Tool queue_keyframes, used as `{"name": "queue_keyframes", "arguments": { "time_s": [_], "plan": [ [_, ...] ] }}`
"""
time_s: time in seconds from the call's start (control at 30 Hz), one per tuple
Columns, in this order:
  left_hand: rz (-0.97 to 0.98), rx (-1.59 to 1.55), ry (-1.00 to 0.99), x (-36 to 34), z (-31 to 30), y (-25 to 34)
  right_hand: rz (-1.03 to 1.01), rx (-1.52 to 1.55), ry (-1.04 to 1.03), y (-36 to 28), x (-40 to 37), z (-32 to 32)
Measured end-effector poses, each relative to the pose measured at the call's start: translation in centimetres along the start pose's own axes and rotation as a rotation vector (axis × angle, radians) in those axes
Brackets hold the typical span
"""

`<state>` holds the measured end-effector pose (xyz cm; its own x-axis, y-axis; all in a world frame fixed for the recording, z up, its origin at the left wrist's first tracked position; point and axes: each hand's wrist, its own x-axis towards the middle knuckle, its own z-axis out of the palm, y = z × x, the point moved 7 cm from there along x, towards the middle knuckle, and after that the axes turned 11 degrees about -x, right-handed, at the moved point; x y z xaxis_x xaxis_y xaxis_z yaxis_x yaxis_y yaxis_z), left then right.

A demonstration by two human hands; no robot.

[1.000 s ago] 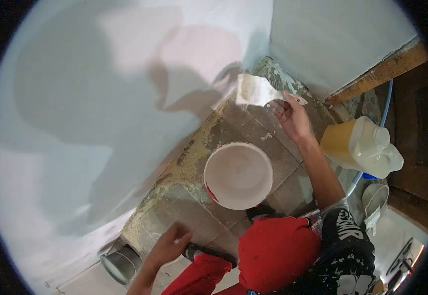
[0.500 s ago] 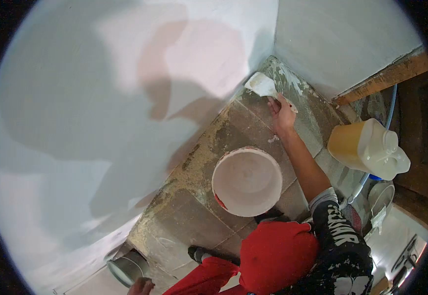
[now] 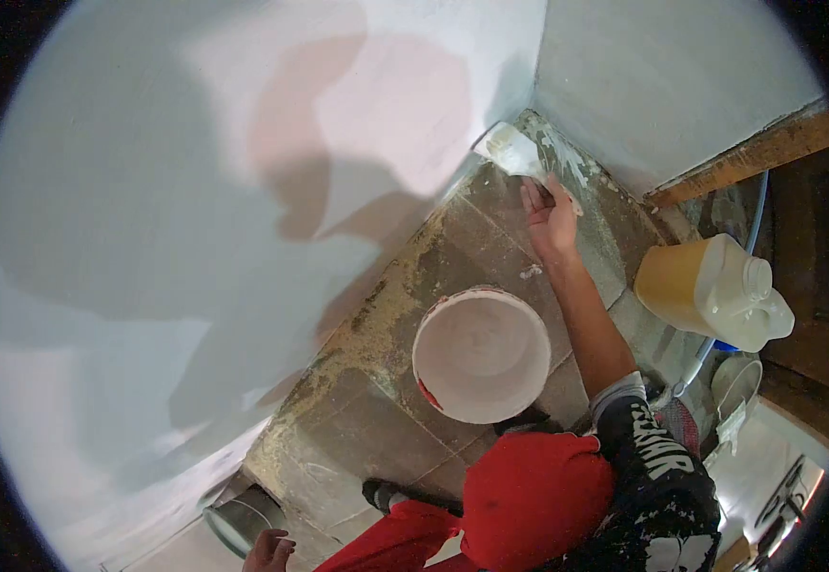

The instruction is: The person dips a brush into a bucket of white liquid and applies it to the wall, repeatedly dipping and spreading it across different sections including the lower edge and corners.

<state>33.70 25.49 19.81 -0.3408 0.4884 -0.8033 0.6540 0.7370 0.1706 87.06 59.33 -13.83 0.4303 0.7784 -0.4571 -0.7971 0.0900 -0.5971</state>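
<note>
My right hand [image 3: 552, 224] is closed on the handle of a wide paintbrush [image 3: 514, 153]. The brush's head is whitened with paint, and its bristle tip meets the foot of the left wall [image 3: 367, 124] close to the corner. Below my right forearm sits a white bucket [image 3: 481, 357] with red marks on its rim, its inside coated white. At the lower left, my left hand [image 3: 269, 553] is partly cut off by the frame edge; its fingers are loosely bent and slightly apart, with nothing visible in them. Beside it stands a grey metal bucket [image 3: 243, 520].
On the right, a plastic jug [image 3: 715, 291] of yellowish liquid stands by a blue hose [image 3: 757, 205]. A clear container [image 3: 738, 381] lies below it. A wooden beam [image 3: 748, 153] borders the right wall. The tiled floor [image 3: 357, 429] is stained along the wall.
The brush has shifted slightly up along the wall's foot and tilted, with my right hand turning with it. My left hand has risen a little.
</note>
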Motion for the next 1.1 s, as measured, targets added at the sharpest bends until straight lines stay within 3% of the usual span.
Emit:
{"name": "queue_keyframes", "arguments": {
  "time_s": [0.1, 0.4, 0.47, 0.57, 0.9, 0.97, 1.1],
  "plan": [
    [0.002, 0.046, 0.005, 0.2, -0.2, 0.4, -0.034, -0.059, -0.009, -0.9, -0.4, -0.1],
    [0.014, 0.044, -0.013, 0.5, -0.1, 0.6, 0.068, -0.251, 0.223, 0.7, 2.4, -0.8],
    [0.003, 0.055, -0.014, 0.6, -0.1, 0.1, 0.018, -0.116, 0.048, -0.6, 2.4, 0.6],
    [-0.007, 0.066, -0.017, 0.7, -0.3, -0.3, 0.027, 0.003, 0.004, -2.0, 2.0, -0.2],
    [0.055, 0.063, -0.032, 0.9, -0.3, -0.6, 0.013, -0.218, 0.105, -0.8, 2.2, -0.1],
    [0.052, 0.054, -0.028, 0.8, -0.2, -0.3, 0.077, -0.001, -0.035, -1.6, 1.9, 1.2],
    [0.011, 0.039, -0.019, 0.6, -0.1, -0.2, 0.052, 0.092, 0.013, -3.5, -0.1, 1.2]
  ]
}}
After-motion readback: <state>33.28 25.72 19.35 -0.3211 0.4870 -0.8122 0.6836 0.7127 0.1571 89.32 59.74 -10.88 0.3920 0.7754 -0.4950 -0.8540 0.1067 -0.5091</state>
